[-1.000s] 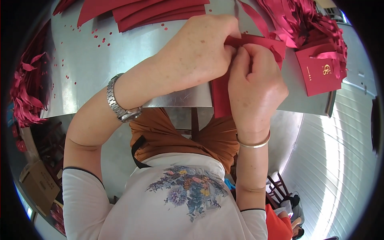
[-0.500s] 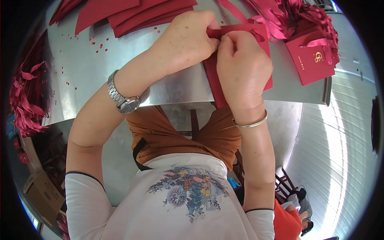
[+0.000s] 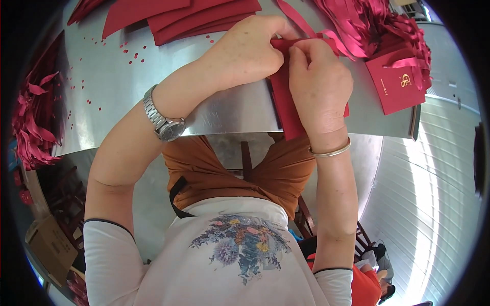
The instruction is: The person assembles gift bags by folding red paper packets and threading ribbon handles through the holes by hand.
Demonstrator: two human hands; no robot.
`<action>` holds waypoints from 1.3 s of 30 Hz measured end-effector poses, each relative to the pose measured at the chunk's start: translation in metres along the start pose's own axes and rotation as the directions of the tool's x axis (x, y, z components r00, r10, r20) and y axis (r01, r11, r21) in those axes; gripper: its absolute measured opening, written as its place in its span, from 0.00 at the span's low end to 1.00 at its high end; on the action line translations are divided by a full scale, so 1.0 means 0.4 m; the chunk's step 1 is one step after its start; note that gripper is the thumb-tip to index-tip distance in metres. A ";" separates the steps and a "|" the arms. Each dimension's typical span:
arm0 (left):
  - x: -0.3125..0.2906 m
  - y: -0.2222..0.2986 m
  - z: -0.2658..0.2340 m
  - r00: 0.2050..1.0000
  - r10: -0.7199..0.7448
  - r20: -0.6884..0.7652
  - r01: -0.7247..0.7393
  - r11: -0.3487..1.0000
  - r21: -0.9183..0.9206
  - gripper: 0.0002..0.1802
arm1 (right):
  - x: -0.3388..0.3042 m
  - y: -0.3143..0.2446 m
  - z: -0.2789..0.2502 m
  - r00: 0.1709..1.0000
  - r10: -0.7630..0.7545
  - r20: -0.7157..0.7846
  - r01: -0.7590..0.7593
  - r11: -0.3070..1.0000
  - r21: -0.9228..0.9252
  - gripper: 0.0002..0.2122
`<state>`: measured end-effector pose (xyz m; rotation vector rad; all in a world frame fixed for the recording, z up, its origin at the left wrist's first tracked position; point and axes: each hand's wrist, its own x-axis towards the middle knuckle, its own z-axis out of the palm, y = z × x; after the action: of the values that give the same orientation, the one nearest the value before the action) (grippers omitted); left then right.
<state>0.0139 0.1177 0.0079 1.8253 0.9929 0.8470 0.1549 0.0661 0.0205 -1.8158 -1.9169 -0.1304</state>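
Observation:
A red paper bag lies flat at the table's near edge, its lower end reaching past that edge. My left hand is closed at the bag's top edge, its fingertips partly hidden behind the paper. Close beside it, my right hand rests over the bag with thumb and forefinger pinched together. What sits in that pinch is too small to make out. A red satin ribbon runs from beyond the hands toward the top of the bag.
Flat red bags are stacked at the far side. Bundled ribboned bags stand at left. More ribbons heap at far right, by a finished-looking red bag with gold print. Red paper dots dot the metal table.
Both hands and the bag have shifted slightly to the right in the picture and a little nearer me. The hands remain closed at the bag's top edge.

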 end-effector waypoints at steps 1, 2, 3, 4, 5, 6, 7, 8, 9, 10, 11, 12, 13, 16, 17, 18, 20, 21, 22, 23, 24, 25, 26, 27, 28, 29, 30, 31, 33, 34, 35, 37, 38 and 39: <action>0.001 0.004 -0.004 0.999 -0.027 0.039 0.030 0.997 -0.075 0.18 | 0.001 0.003 -0.005 1.000 -0.004 -0.002 0.004 1.000 0.001 0.06; 0.002 0.001 -0.003 0.999 -0.025 0.035 0.028 0.997 -0.073 0.18 | 0.002 0.006 -0.011 1.000 0.000 0.014 -0.001 0.998 0.059 0.06; 0.004 -0.001 0.000 0.997 -0.023 0.077 0.031 0.994 -0.104 0.18 | 0.005 0.009 -0.016 1.000 0.004 0.028 -0.007 0.993 0.116 0.06; 0.007 -0.001 0.001 0.993 -0.019 0.119 0.035 0.991 -0.133 0.19 | 0.013 0.013 -0.023 1.000 0.001 0.022 -0.004 0.993 0.117 0.06; 0.006 0.000 -0.001 0.993 -0.028 0.119 0.039 0.995 -0.095 0.18 | 0.025 0.015 -0.034 0.994 0.008 0.110 -0.029 0.982 0.185 0.07; 0.007 0.004 -0.006 0.992 -0.020 0.122 0.031 0.995 -0.092 0.18 | 0.030 0.016 -0.044 0.981 0.014 0.196 -0.063 0.967 0.246 0.08; 0.007 0.007 -0.012 0.992 0.022 0.126 -0.016 0.999 -0.049 0.16 | 0.032 0.016 -0.051 0.982 0.018 0.187 -0.064 0.968 0.245 0.08; 0.008 0.011 -0.018 0.989 0.064 0.132 -0.064 0.998 -0.006 0.15 | 0.032 0.014 -0.060 0.981 0.019 0.194 -0.074 0.957 0.281 0.08; 0.009 0.024 -0.030 0.989 0.071 0.132 -0.072 0.997 0.000 0.15 | 0.034 0.012 -0.067 0.979 0.016 0.202 -0.081 0.944 0.320 0.09; 0.011 0.045 -0.046 0.975 -0.068 0.212 0.095 0.988 -0.123 0.13 | 0.031 0.010 -0.072 0.981 0.016 0.192 -0.078 0.944 0.321 0.09; 0.012 0.058 -0.058 0.933 -0.192 0.305 0.266 0.937 -0.227 0.12 | 0.021 0.008 -0.076 0.987 0.024 0.161 -0.075 0.944 0.321 0.09; 0.010 0.048 -0.057 0.936 -0.192 0.294 0.282 0.910 -0.303 0.13 | 0.012 0.004 -0.080 0.992 0.028 0.126 -0.067 0.945 0.320 0.09; 0.013 0.040 -0.053 0.939 -0.184 0.290 0.271 0.915 -0.299 0.13 | -0.001 0.009 -0.079 0.993 0.025 0.115 -0.061 0.945 0.321 0.09; 0.023 0.016 -0.044 0.976 0.215 0.041 -0.206 0.965 -0.163 0.10 | -0.046 0.023 -0.070 0.998 0.047 0.029 -0.053 0.954 0.294 0.10; 0.018 0.007 -0.040 0.963 0.256 0.082 -0.243 0.959 -0.146 0.08 | -0.057 0.023 -0.071 0.998 0.039 0.051 -0.052 0.955 0.293 0.10; 0.008 0.018 -0.035 0.947 0.294 0.127 -0.277 0.952 -0.133 0.07 | -0.067 0.019 -0.072 0.997 0.035 0.075 -0.055 0.956 0.290 0.11; -0.001 0.023 -0.022 0.933 0.278 0.228 -0.279 0.960 -0.025 0.10 | -0.078 0.018 -0.070 0.999 -0.006 0.047 -0.008 0.961 0.277 0.11; -0.002 0.034 -0.028 0.928 0.194 0.318 -0.210 0.978 0.016 0.12 | -0.078 0.016 -0.073 0.999 -0.044 0.026 0.035 0.961 0.275 0.11; -0.001 0.046 -0.037 0.916 0.145 0.374 -0.146 0.989 -0.024 0.11 | -0.080 0.014 -0.074 0.997 -0.083 0.007 0.078 0.959 0.272 0.11; 0.000 0.050 -0.045 0.918 0.145 0.370 -0.145 0.989 -0.027 0.11 | -0.084 0.013 -0.074 0.996 -0.087 0.010 0.081 0.959 0.270 0.11; 0.000 0.049 -0.056 0.894 0.097 0.437 -0.095 0.995 -0.026 0.10 | -0.087 0.011 -0.073 0.991 -0.132 0.003 0.126 0.953 0.275 0.11; 0.001 0.048 -0.066 0.863 0.050 0.502 -0.045 0.999 -0.023 0.08 | -0.090 0.008 -0.073 0.984 -0.176 -0.005 0.171 0.945 0.279 0.11; 0.008 0.046 -0.075 0.828 0.082 0.555 -0.056 0.996 -0.064 0.06 | -0.094 0.004 -0.077 0.985 -0.174 0.002 0.166 0.941 0.295 0.12; 0.006 0.045 -0.073 0.834 0.078 0.546 -0.051 0.997 -0.066 0.06 | -0.094 0.004 -0.079 0.983 -0.185 0.008 0.174 0.939 0.298 0.12; 0.004 0.045 -0.070 0.842 0.162 0.514 -0.178 0.984 -0.018 0.06 | -0.094 0.006 -0.082 0.975 -0.222 -0.006 0.215 0.940 0.266 0.12; 0.003 0.044 -0.064 0.838 0.246 0.487 -0.300 0.953 0.035 0.06 | -0.093 0.007 -0.083 0.966 -0.258 -0.019 0.255 0.938 0.233 0.12; 0.001 0.039 -0.052 0.831 0.328 0.449 -0.389 0.920 0.048 0.05 | -0.095 0.009 -0.081 0.965 -0.261 -0.016 0.258 0.939 0.229 0.12; -0.004 0.035 -0.044 0.831 0.332 0.446 -0.391 0.920 0.043 0.05 | -0.100 0.011 -0.076 0.964 -0.262 -0.034 0.264 0.946 0.190 0.12; -0.012 0.025 -0.036 0.846 0.418 0.331 -0.492 0.852 0.181 0.05 | -0.111 0.005 -0.077 0.962 -0.273 -0.024 0.274 0.956 0.108 0.14; -0.014 0.015 -0.039 0.846 0.420 0.329 -0.492 0.852 0.179 0.05 | -0.126 -0.002 -0.086 0.960 -0.280 0.006 0.279 0.958 0.067 0.16; -0.015 0.003 -0.044 0.850 0.418 0.319 -0.504 0.821 0.268 0.05 | -0.145 -0.003 -0.096 0.946 -0.325 0.005 0.325 0.945 0.042 0.18; -0.008 -0.002 -0.042 0.836 0.474 0.275 -0.545 0.774 0.324 0.04 | -0.163 0.019 -0.102 0.895 -0.399 -0.200 0.423 0.901 0.097 0.17; -0.007 -0.002 -0.042 0.836 0.475 0.273 -0.545 0.773 0.325 0.04 | -0.178 0.036 -0.130 0.927 -0.364 -0.090 0.373 0.920 0.119 0.16; 0.001 0.006 -0.033 0.827 0.471 0.307 -0.558 0.751 0.353 0.04 | -0.189 0.064 -0.119 0.941 -0.262 -0.212 0.288 0.952 0.103 0.19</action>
<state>0.0036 0.1222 0.0153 2.5911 0.5614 0.7759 0.1924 -0.0188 0.0244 -1.3863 -1.9767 -0.2598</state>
